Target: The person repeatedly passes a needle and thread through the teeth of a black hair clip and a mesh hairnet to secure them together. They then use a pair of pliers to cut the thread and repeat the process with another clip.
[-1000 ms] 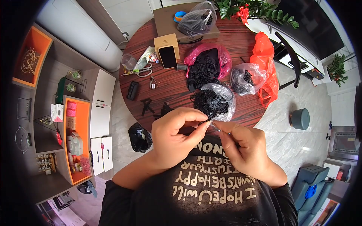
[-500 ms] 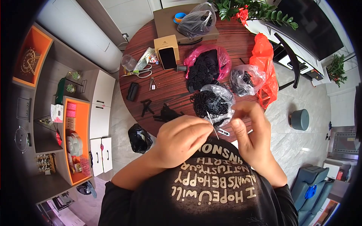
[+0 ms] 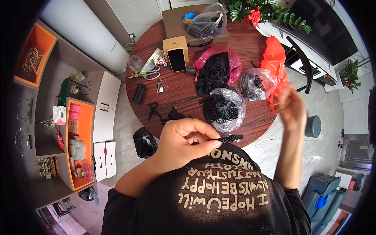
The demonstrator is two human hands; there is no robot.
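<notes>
Table (image 3: 178,94): round, dark wood, on a pale tiled floor (image 3: 297,149).
Clear bags (image 3: 225,107): three. Pink bag (image 3: 231,58): one. Orange bag (image 3: 274,58): one.
Left hand (image 3: 188,141): pinching black beaded strip (image 3: 229,138).
Right hand (image 3: 291,107): raised, blurred — grip unclear.

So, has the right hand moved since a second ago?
Yes. The right hand has swung up and rightward, away from the left hand pinching the black strip, past the near clear bag to beside the orange bag.
</notes>
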